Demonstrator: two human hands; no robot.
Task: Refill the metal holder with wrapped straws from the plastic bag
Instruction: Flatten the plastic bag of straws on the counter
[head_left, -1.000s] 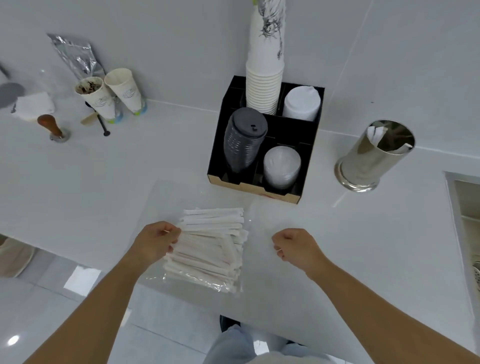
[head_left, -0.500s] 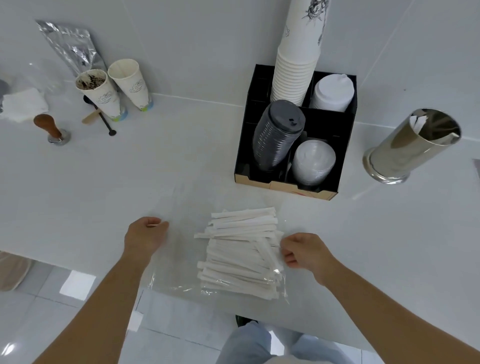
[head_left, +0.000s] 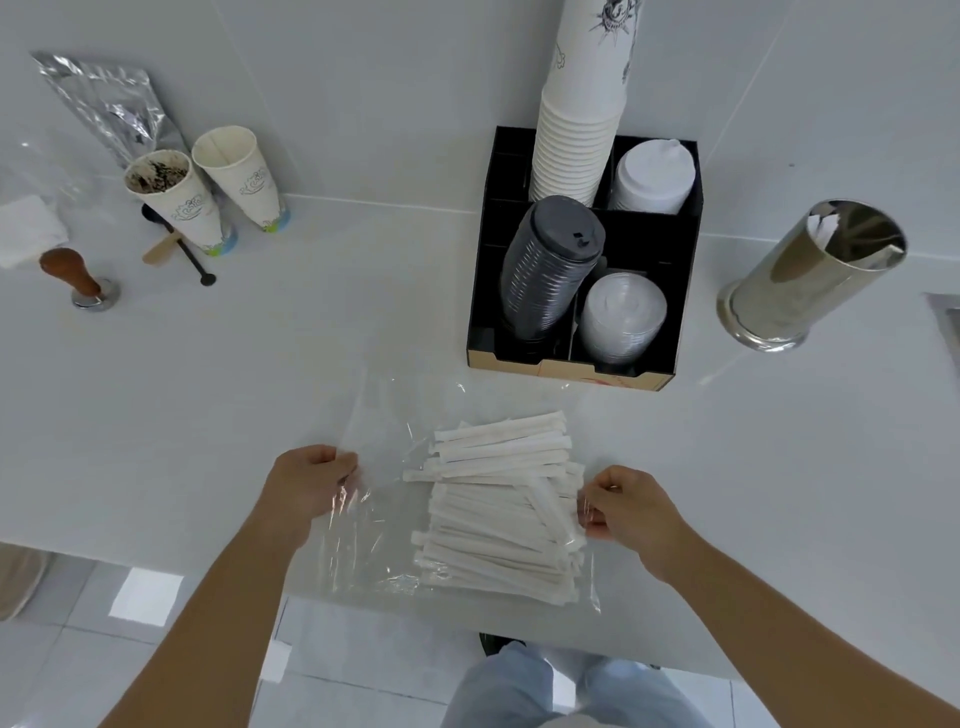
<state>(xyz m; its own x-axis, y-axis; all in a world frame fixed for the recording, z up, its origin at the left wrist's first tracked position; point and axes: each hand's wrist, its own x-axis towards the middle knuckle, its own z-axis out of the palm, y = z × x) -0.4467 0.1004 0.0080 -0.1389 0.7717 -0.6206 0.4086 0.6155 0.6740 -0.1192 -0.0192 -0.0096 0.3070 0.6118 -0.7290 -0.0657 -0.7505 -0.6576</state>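
A clear plastic bag (head_left: 374, 540) lies at the counter's front edge, with a pile of white wrapped straws (head_left: 498, 504) inside it toward its right side. My left hand (head_left: 306, 483) pinches the bag's left part. My right hand (head_left: 623, 506) grips the bag's right edge beside the straw ends. The shiny metal holder (head_left: 800, 280) stands upright at the far right of the counter, apart from both hands, with a few white wrappers showing inside its mouth.
A black organizer (head_left: 582, 358) with stacked paper cups and lids stands just behind the bag. Two paper cups (head_left: 208, 197), a foil pouch (head_left: 109, 109), a wooden-handled tamper (head_left: 78, 280) and a black spoon sit far left. A sink edge (head_left: 943, 317) lies at the right border.
My left hand moved off the straws to the bag's left part and closed on the plastic. My right hand reached in and took the bag's right edge. The bag now looks stretched between both hands.
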